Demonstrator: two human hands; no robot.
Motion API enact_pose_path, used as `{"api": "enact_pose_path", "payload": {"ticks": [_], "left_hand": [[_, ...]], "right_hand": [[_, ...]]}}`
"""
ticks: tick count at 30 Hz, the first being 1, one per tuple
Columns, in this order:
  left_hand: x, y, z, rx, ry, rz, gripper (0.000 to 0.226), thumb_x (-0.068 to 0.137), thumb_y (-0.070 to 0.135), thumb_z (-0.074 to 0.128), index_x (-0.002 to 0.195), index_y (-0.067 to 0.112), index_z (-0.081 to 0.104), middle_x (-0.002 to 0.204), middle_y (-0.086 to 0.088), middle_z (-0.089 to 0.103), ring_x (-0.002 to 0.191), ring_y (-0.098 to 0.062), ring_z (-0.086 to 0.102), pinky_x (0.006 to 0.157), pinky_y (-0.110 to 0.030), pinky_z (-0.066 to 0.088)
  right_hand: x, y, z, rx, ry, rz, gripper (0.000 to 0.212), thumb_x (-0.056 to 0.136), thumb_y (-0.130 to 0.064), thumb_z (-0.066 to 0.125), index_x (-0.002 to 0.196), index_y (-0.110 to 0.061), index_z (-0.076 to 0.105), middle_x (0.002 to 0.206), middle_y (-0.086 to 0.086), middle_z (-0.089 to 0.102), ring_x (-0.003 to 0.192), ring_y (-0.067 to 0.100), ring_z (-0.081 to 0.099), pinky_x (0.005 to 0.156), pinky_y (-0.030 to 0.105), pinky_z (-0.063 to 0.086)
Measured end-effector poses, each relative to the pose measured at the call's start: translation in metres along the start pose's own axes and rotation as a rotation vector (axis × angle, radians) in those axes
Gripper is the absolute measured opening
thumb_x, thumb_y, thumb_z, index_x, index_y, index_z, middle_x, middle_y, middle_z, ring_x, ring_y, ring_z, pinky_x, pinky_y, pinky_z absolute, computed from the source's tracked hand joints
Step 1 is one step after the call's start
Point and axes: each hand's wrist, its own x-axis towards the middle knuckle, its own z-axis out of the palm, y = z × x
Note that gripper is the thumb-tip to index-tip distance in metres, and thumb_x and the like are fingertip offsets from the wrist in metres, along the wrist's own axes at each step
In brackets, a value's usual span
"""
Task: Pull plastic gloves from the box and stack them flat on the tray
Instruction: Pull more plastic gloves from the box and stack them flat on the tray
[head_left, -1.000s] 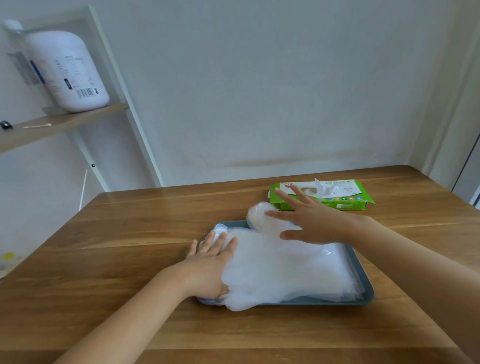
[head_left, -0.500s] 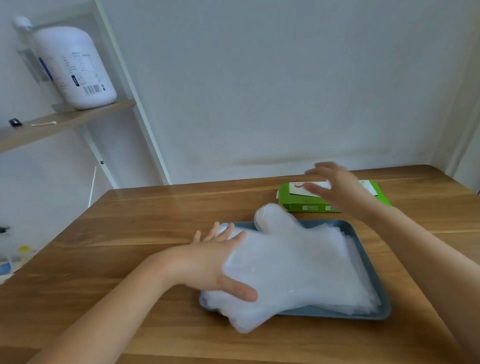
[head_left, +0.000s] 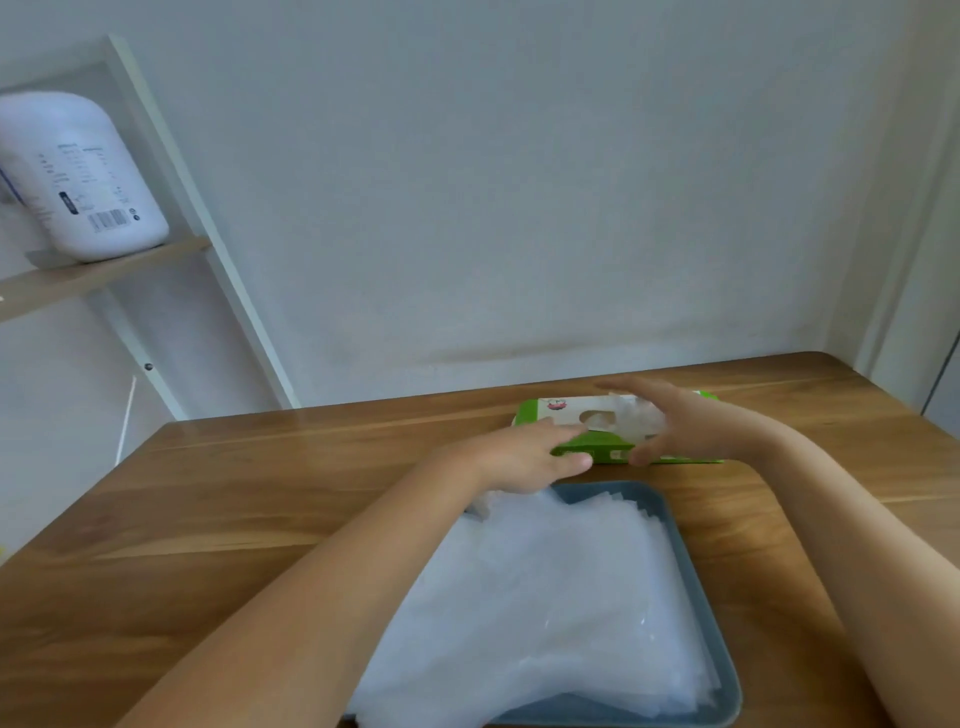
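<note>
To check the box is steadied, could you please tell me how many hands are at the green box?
2. The left hand touches the near left corner of the green box; the right hand is spread over its opening, where a glove sticks out.

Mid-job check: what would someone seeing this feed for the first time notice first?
Both bare hands meet at the flat green cardboard glove box on the far side of the wooden table: the left hand rests on its left end, and the right hand arches open over a tuft of clear plastic glove sticking out of its slot. Nearer the camera, a thick stack of translucent plastic gloves covers the blue-grey tray.
</note>
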Motion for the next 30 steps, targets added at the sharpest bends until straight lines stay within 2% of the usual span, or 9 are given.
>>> {"api": "enact_pose_path", "payload": {"ticks": [3, 7, 10, 16, 20, 22, 24, 27, 30], "left_hand": [[0.012, 0.01, 0.006, 0.033, -0.039, -0.044, 0.058, 0.1, 0.054, 0.032, 0.153, 0.041, 0.012, 0.163, -0.003, 0.0, 0.15, -0.021, 0.003, 0.119, -0.036, 0.008], [0.014, 0.016, 0.007, 0.052, -0.042, -0.047, 0.056, 0.1, 0.056, 0.03, 0.152, 0.044, 0.012, 0.163, -0.006, 0.0, 0.15, -0.021, 0.003, 0.119, -0.036, 0.009], [0.014, 0.016, 0.008, 0.056, -0.047, -0.054, 0.055, 0.1, 0.056, 0.029, 0.151, 0.045, 0.013, 0.163, -0.005, 0.001, 0.15, -0.021, 0.004, 0.118, -0.036, 0.009], [0.018, 0.017, 0.005, 0.059, -0.048, -0.063, 0.055, 0.099, 0.057, 0.03, 0.151, 0.046, 0.015, 0.163, -0.003, 0.0, 0.149, -0.023, 0.012, 0.117, -0.033, 0.012], [0.015, 0.019, 0.001, -0.051, 0.008, -0.05, 0.052, 0.1, 0.052, 0.035, 0.149, 0.034, 0.031, 0.159, 0.0, 0.023, 0.146, -0.02, 0.022, 0.113, -0.029, 0.02], [0.015, 0.019, -0.007, -0.154, 0.137, -0.06, 0.039, 0.1, 0.036, 0.043, 0.133, 0.019, 0.054, 0.128, -0.003, 0.058, 0.125, -0.02, 0.05, 0.091, -0.024, 0.039], [0.013, 0.015, -0.015, -0.329, 0.336, -0.091, 0.016, 0.096, 0.022, 0.048, 0.101, 0.016, 0.062, 0.084, 0.001, 0.059, 0.084, -0.016, 0.06, 0.063, -0.02, 0.041], [0.01, 0.009, -0.03, -0.724, 0.572, -0.116, 0.017, 0.092, 0.015, 0.051, 0.082, 0.013, 0.064, 0.08, -0.004, 0.062, 0.082, -0.025, 0.062, 0.069, -0.027, 0.044], [0.0, 0.015, -0.04, -1.221, 0.417, -0.094, 0.036, 0.092, 0.043, 0.055, 0.098, 0.009, 0.063, 0.092, -0.009, 0.068, 0.088, -0.026, 0.068, 0.083, -0.038, 0.052]], "right_hand": [[0.003, 0.002, -0.002, -0.033, 0.075, -0.043, 0.054, 0.085, -0.01, 0.067, 0.126, -0.042, 0.053, 0.148, -0.007, 0.032, 0.137, 0.014, 0.031, 0.101, 0.025, 0.027], [0.01, 0.005, 0.005, -0.135, 0.292, -0.072, 0.008, 0.087, -0.026, 0.068, 0.093, -0.029, 0.072, 0.14, -0.006, 0.047, 0.118, 0.011, 0.046, 0.092, 0.025, 0.031], [0.011, 0.001, -0.001, -0.041, 0.415, -0.098, 0.007, 0.083, -0.028, 0.071, 0.084, -0.022, 0.076, 0.124, -0.009, 0.058, 0.099, 0.007, 0.051, 0.082, 0.024, 0.034], [-0.004, -0.04, -0.029, 0.165, 0.691, -0.243, 0.003, 0.082, -0.024, 0.073, 0.081, -0.023, 0.075, 0.093, -0.011, 0.062, 0.09, 0.007, 0.057, 0.074, 0.008, 0.036], [-0.017, -0.065, -0.044, 0.386, 0.795, -0.305, 0.013, 0.087, -0.018, 0.068, 0.074, -0.021, 0.068, 0.079, -0.014, 0.068, 0.077, 0.006, 0.06, 0.072, 0.018, 0.043], [-0.019, -0.07, -0.046, 0.394, 0.79, -0.31, 0.013, 0.089, -0.016, 0.065, 0.076, -0.018, 0.067, 0.071, -0.021, 0.067, 0.07, 0.003, 0.059, 0.065, 0.014, 0.043], [-0.021, -0.072, -0.046, 0.395, 0.777, -0.311, 0.016, 0.091, -0.013, 0.061, 0.077, -0.02, 0.065, 0.068, -0.014, 0.068, 0.069, 0.006, 0.061, 0.064, 0.017, 0.047], [-0.02, -0.071, -0.045, 0.425, 0.767, -0.281, 0.021, 0.093, -0.008, 0.057, 0.078, -0.022, 0.062, 0.068, -0.005, 0.069, 0.069, 0.013, 0.066, 0.073, 0.031, 0.053], [-0.018, -0.07, -0.045, 0.493, 0.737, -0.244, 0.022, 0.094, -0.004, 0.052, 0.08, -0.018, 0.059, 0.068, -0.001, 0.07, 0.068, 0.016, 0.067, 0.072, 0.029, 0.052]]}}
